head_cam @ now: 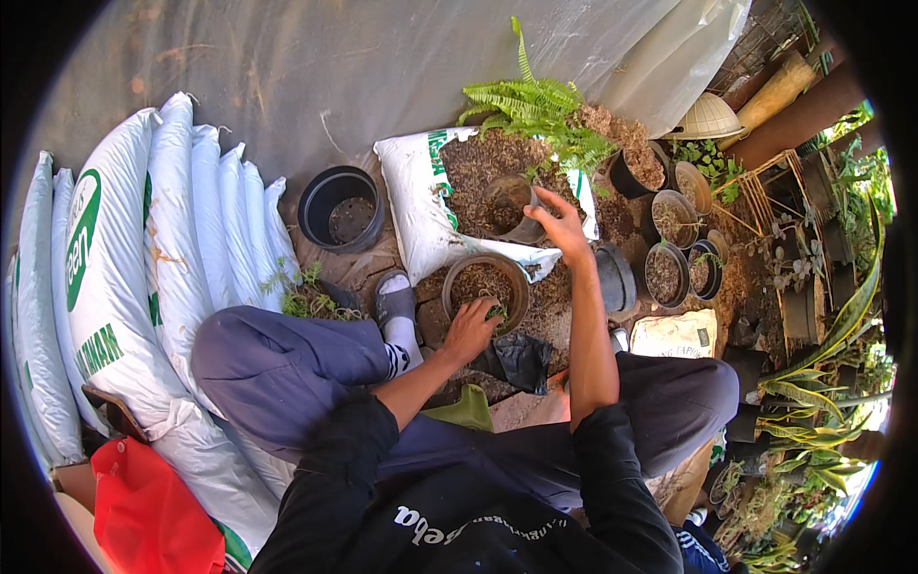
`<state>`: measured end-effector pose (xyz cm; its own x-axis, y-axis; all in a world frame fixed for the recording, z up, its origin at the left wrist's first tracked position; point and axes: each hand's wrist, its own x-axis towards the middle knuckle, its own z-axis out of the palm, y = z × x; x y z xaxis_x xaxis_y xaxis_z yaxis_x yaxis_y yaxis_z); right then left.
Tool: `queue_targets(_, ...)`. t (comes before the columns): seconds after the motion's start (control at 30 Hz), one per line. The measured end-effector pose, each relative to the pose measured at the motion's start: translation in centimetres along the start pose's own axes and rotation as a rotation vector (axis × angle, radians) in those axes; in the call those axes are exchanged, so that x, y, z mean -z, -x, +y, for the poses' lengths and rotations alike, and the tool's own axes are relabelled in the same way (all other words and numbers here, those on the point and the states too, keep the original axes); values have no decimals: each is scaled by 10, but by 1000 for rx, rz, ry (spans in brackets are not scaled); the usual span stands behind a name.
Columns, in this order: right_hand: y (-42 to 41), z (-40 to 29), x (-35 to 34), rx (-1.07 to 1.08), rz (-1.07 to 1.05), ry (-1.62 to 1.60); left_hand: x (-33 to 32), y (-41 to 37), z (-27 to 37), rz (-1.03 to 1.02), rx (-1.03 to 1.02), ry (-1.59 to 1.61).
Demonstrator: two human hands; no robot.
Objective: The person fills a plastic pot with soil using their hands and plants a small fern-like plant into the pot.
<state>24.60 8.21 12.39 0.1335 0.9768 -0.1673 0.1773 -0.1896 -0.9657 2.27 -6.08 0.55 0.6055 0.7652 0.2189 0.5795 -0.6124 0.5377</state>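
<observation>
My left hand [473,326] reaches into a round plastic pot [450,287] with dark soil, its fingers at a small green plant [496,311] near the pot's edge. My right hand [556,219] grips the rim of a second, dark pot [529,228], which is tilted on its side in the open sack of potting mix [473,172]. Some soil shows inside that tilted pot. The white sack lies just beyond the first pot, cut open along its top. A black plastic bag [522,359] lies crumpled between my forearms.
An empty black pot [341,244] stands left of the sack, near a small plant [312,298]. Filled white sacks [118,273] line the left side. A fern [531,107] rises behind; several soil-filled pots [667,276] and an upturned black pot [613,280] stand right.
</observation>
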Motion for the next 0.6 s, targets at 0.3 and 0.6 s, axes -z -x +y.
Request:
queue_targets(0.3, 60, -38, -7, 221, -107, 481, -11, -5, 11, 19, 43, -39)
queue_targets(0.6, 93, -47, -51, 107, -114, 807, -14, -6, 17, -41, 56, 57)
